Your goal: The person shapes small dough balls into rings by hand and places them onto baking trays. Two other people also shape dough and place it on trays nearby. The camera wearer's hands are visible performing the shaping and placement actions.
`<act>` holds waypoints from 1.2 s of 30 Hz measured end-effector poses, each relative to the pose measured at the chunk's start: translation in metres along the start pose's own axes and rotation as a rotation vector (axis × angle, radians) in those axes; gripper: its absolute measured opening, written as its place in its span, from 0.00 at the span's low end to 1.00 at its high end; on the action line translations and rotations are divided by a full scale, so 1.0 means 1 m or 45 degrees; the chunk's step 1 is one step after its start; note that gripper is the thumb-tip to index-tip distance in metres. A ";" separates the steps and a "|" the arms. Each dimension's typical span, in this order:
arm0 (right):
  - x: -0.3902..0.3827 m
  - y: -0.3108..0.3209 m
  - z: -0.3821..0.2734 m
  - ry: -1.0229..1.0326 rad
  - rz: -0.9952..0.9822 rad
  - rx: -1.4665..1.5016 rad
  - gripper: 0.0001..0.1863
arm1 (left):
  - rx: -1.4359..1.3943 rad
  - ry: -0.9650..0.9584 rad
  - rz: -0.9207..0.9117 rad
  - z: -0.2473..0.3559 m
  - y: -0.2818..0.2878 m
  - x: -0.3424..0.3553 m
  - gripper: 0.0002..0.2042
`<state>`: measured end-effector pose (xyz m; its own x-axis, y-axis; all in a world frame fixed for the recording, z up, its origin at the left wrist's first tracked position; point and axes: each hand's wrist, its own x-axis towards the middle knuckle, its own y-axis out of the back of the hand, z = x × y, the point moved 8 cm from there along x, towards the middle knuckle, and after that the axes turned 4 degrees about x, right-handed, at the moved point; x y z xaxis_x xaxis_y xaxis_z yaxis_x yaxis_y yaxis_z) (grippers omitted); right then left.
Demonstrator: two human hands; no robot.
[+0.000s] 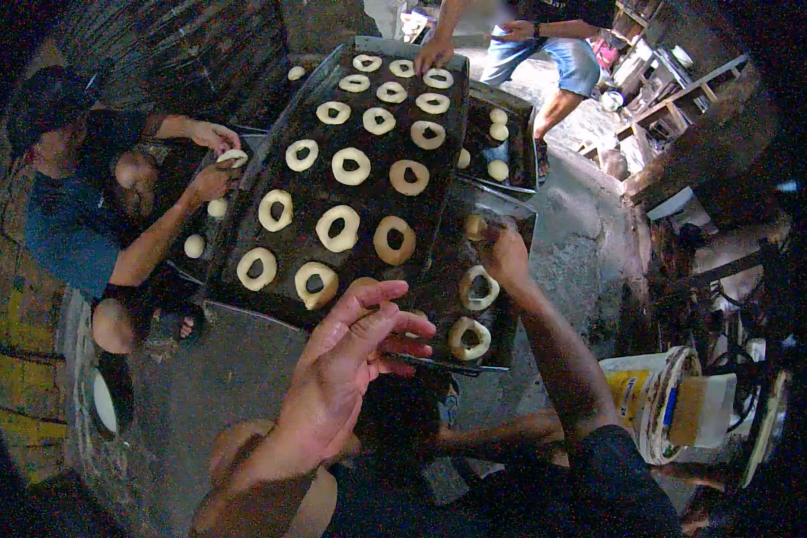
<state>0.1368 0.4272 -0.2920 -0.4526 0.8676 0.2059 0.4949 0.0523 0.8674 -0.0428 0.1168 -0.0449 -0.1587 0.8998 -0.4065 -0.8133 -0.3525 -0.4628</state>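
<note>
My left hand (354, 350) hovers over the near edge of the large dark baking tray (273, 238), palm turned inward, fingers loosely bent and apart with nothing held. Just beyond its fingertips lie pale dough rings (316, 285), set out in rows on that tray. My right hand (506, 255) reaches over a smaller dark tray (522, 309) at the right, its fingers closed on a round piece of dough (477, 226); the motion blurs its exact shape. Two dough rings (469, 339) rest on this smaller tray, nearer to me.
A seated co-worker (72, 197) at the left shapes a dough ring (232, 157) beside dough balls (195, 246). Another person's hand (435, 52) touches the large tray's far end. More dough balls (498, 132) sit far right. A stained bucket (659, 399) stands at the near right.
</note>
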 end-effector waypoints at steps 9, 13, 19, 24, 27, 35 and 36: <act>0.034 -0.037 -0.005 -0.184 -0.191 0.142 0.19 | 0.343 -0.088 -0.020 -0.007 -0.014 0.003 0.16; -0.016 0.060 -0.104 0.041 -0.163 0.839 0.26 | 0.581 -0.292 0.087 -0.004 -0.012 0.007 0.17; -0.130 0.213 -0.253 0.083 -0.365 1.574 0.32 | 0.491 -0.333 -0.095 -0.005 -0.035 -0.013 0.21; -0.184 0.266 -0.281 0.032 -0.102 1.707 0.36 | 0.537 -0.466 -0.290 0.010 -0.061 -0.052 0.19; -0.217 0.266 -0.293 0.013 -0.026 1.521 0.41 | 0.548 -0.348 -0.186 0.000 -0.057 -0.065 0.15; -0.212 0.281 -0.292 0.189 0.253 0.687 0.22 | 0.721 -0.395 -0.504 -0.003 -0.062 -0.090 0.29; -0.213 0.288 -0.292 0.221 0.380 0.586 0.20 | 0.826 -0.407 -0.389 -0.002 -0.054 -0.087 0.31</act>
<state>0.1593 0.1130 0.0463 -0.3400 0.7859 0.5165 0.8741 0.0615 0.4818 0.0160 0.0574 0.0138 0.0517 0.9977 -0.0431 -0.9957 0.0549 0.0748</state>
